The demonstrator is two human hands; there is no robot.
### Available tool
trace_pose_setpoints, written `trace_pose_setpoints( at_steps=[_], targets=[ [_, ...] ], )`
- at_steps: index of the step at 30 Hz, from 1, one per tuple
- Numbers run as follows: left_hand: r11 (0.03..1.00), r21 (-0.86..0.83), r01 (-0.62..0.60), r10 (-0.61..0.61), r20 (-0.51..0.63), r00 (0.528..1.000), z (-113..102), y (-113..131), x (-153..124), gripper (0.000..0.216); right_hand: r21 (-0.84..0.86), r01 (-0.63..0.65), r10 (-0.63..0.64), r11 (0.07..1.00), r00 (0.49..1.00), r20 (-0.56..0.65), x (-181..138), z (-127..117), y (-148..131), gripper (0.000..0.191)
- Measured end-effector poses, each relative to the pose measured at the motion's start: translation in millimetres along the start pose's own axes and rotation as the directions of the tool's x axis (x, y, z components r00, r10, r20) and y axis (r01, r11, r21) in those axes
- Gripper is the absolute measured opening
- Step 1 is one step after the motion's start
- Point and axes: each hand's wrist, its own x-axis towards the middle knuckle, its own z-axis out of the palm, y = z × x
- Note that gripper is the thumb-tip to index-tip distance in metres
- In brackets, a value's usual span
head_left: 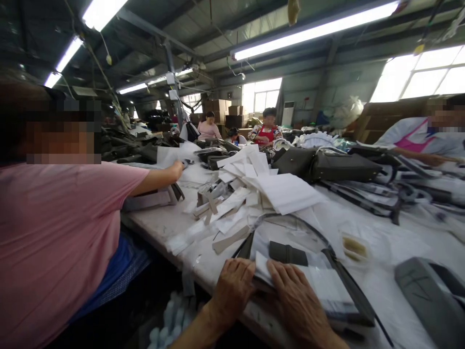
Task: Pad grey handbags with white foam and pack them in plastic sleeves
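Note:
A dark grey handbag (pixel 286 253) lies on the table edge in front of me, its long strap (pixel 354 286) looping around it. White padding sheet (pixel 263 265) shows at the bag's near side, between my hands. My left hand (pixel 234 286) has its fingers curled over the bag's near left edge, its thumb hidden. Close beside it, my right hand (pixel 298 295) bends its fingers over the white sheet and the bag's near edge; its thumb is out of sight too. A clear plastic film and a white block (pixel 330 291) lie over the bag's right part.
White sheets and card strips (pixel 250 179) are heaped beyond the bag. A small clear tray (pixel 354 246) and a grey tape dispenser-like object (pixel 430 295) stand at right. Dark bags (pixel 341 165) lie farther back. A co-worker in pink (pixel 69 232) reaches across at left; others work around the table.

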Motion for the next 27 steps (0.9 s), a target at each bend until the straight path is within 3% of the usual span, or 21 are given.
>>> trace_pose_setpoints(
  at_steps=[2,4,7,12,15,18,22,27],
  targets=[
    [0.998,0.060,-0.027,0.030,-0.050,0.998,-3,2,4,0.035,-0.010,-0.010,0.010,1.000,1.000,-0.001,2,0,-3,0.043],
    [0.983,0.133,-0.130,0.142,-0.085,0.986,-4,2,7,0.039,-0.015,-0.013,0.013,1.000,1.000,-0.006,4,0,-6,0.038],
    [0.964,0.109,-0.244,0.251,-0.056,0.966,1,0,7,0.035,-0.025,-0.011,0.010,1.000,0.999,-0.044,5,0,-8,0.036],
    [0.976,0.054,-0.211,0.213,-0.021,0.977,14,-4,-7,0.034,-0.046,0.011,-0.015,0.999,0.995,-0.098,2,7,-8,0.041],
    [0.967,0.124,-0.222,0.225,-0.007,0.974,14,-3,-14,0.037,-0.044,0.016,-0.020,0.999,0.996,-0.088,0,9,-9,0.044],
    [0.932,0.229,-0.282,0.270,0.084,0.959,8,-1,-17,0.040,-0.047,0.010,-0.014,0.999,0.997,-0.081,-1,7,-10,0.046],
    [0.901,0.280,-0.331,0.296,0.160,0.942,2,0,-10,0.041,-0.080,0.022,-0.026,0.997,0.999,-0.044,-1,5,-9,0.046],
    [0.899,0.206,-0.387,0.342,0.222,0.913,-5,-3,7,0.040,-0.104,0.043,-0.046,0.994,0.999,-0.028,1,0,-8,0.041]
  ],
)
